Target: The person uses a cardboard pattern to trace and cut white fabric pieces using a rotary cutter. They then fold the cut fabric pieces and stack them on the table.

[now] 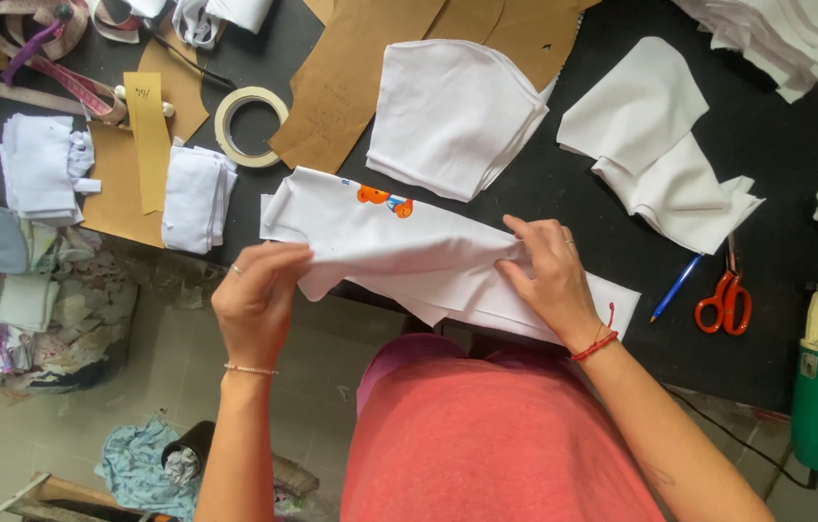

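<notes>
Where the dark counter (795, 242) meets the person's lap, a white cut piece of fabric (409, 246) with a small orange print (385, 200) lies across the edge, part draped off it. It looks light, limp and easily creased, so it likely handles best pinched at a folded edge, not the middle. The left hand (259, 300) is closed, thumb and fingers gripping a bunched fold at the cloth's near left end. The right hand (544, 275) pinches a fold towards the right end. A roll of tape (250, 126), red-handled scissors (724, 302) and a blue pen (675, 287) lie apart.
</notes>
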